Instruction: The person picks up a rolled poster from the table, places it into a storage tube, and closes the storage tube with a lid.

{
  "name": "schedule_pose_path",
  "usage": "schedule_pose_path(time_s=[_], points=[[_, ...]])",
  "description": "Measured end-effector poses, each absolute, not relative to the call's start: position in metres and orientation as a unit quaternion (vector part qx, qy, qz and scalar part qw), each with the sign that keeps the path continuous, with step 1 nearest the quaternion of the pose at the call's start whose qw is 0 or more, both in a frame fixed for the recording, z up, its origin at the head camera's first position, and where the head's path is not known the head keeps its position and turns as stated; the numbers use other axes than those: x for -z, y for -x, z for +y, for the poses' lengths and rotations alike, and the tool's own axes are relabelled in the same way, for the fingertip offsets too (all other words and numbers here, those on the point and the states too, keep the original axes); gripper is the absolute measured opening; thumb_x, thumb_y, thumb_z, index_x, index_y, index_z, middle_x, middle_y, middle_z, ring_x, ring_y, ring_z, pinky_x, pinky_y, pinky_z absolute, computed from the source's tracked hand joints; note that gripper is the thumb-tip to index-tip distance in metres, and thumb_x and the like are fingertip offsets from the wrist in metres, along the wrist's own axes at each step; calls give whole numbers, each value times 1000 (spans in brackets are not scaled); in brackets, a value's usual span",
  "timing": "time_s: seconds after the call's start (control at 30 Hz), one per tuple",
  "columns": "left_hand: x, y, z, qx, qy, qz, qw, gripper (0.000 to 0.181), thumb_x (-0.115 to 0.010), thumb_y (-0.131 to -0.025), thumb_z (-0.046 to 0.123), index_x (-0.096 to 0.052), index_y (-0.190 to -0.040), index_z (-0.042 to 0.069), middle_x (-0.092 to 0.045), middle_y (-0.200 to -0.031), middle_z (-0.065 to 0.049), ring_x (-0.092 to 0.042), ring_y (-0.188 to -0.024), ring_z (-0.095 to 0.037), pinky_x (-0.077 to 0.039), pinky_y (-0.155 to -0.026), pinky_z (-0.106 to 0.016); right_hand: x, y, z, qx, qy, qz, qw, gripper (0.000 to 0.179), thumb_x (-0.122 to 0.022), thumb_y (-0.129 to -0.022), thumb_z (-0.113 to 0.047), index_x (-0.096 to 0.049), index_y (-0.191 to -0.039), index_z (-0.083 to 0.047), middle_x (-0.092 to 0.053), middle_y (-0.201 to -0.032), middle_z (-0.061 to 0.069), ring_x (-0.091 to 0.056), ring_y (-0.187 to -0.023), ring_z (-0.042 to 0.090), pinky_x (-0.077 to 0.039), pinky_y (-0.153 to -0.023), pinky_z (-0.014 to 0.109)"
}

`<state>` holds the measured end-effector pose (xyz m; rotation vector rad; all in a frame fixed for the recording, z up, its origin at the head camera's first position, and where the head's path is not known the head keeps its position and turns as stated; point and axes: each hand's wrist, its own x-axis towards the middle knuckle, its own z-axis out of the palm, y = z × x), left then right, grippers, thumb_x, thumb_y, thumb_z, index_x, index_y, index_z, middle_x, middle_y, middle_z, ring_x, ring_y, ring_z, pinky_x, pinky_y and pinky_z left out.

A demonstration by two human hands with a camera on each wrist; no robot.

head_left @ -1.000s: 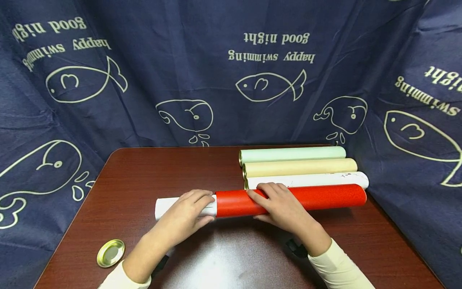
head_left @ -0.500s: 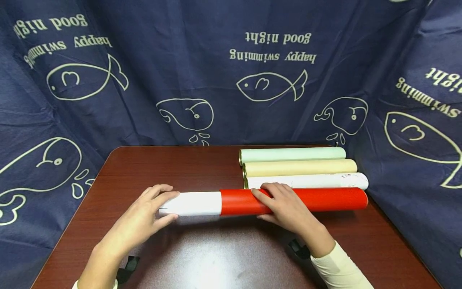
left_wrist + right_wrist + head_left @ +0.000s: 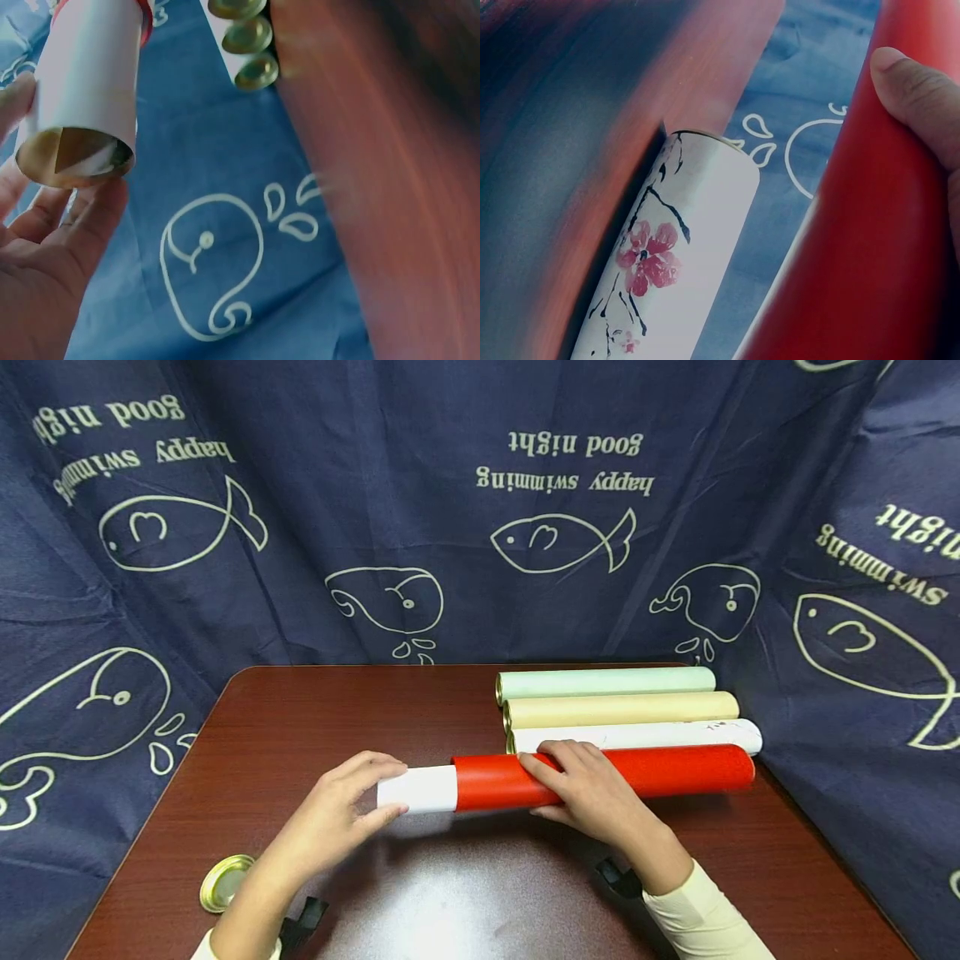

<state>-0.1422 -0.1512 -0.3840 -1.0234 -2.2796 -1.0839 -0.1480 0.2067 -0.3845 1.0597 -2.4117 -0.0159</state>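
Observation:
My right hand (image 3: 588, 789) grips the middle of a long red cardboard tube (image 3: 675, 768), held level above the table. A roll of white paper (image 3: 420, 789) sticks out of the tube's left end. At the roll's outer end is my left hand (image 3: 337, 814), thumb on the near side and fingers on the far side. The left wrist view shows the hollow end of the white roll (image 3: 90, 97) with fingertips around its rim. In the right wrist view, my right thumb (image 3: 915, 94) lies along the red tube (image 3: 870, 210).
Behind the red tube lie a pale green tube (image 3: 607, 683), a cream tube (image 3: 622, 709) and a white tube with painted blossoms (image 3: 675, 225). A round gold lid (image 3: 221, 881) sits at the table's (image 3: 315, 710) left, partly behind my left forearm. Blue printed cloth (image 3: 450, 527) hangs behind.
My left hand slid left to the paper roll's outer end, then moved right with it. Less white paper sticks out of the red tube now. My right hand kept its grip.

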Motion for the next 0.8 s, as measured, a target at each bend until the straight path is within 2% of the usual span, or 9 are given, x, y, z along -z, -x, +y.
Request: schedule_pose_path(time_s=[0.27, 0.37, 0.5, 0.6, 0.7, 0.8], points=[[400, 144, -122, 551, 321, -762, 108, 40, -83, -71, -10, -70, -104, 9, -53, -105, -1, -62, -98, -17, -55, -86, -29, 384, 148, 205, 4, -394, -884, 250, 73, -88, -71, -40, -56, -133, -19, -57, -115, 12, -59, -102, 34, -47, -94, 49], [405, 142, -112, 575, 315, -747, 110, 38, -81, -73, -10, -71, -105, 9, -52, -104, -2, -62, -98, -17, -55, -87, -30, 384, 147, 205, 1, -394, -884, 251, 72, -89, -70, -40, -57, -132, -19, -57, -115, 12, -59, -103, 35, -47, -94, 49], [408, 140, -102, 588, 321, -731, 128, 38, -80, -76, -8, -68, -110, 4, -58, -106, -5, -63, -98, -21, -55, -87, -34, 383, 146, 205, -3, -393, -884, 254, 74, -89, -69, -40, -57, -132, -19, -57, -116, 12, -59, -103, 34, -47, -93, 49], [408, 138, -98, 593, 317, -730, 121, 41, -80, -78, -5, -64, -115, 2, -62, -111, -6, -64, -101, -26, -55, -88, -36, 382, 146, 205, -6, -395, -883, 253, 74, -89, -70, -39, -56, -133, -19, -57, -116, 12, -58, -104, 34, -47, -93, 50], [407, 137, -97, 588, 310, -740, 100, 47, -80, -80, 1, -59, -121, 5, -64, -115, -4, -63, -106, -28, -55, -89, -37, 382, 146, 204, -7, -395, -883, 252, 75, -89, -70, -39, -56, -133, -19, -57, -116, 12, -58, -105, 34, -47, -94, 50], [407, 136, -95, 571, 317, -752, 92, 55, -81, -81, 6, -55, -128, 9, -67, -117, -2, -64, -106, -25, -55, -87, -36, 382, 146, 204, -4, -392, -885, 250, 74, -89, -71, -40, -56, -133, -19, -57, -116, 12, -58, -106, 34, -47, -94, 49]])
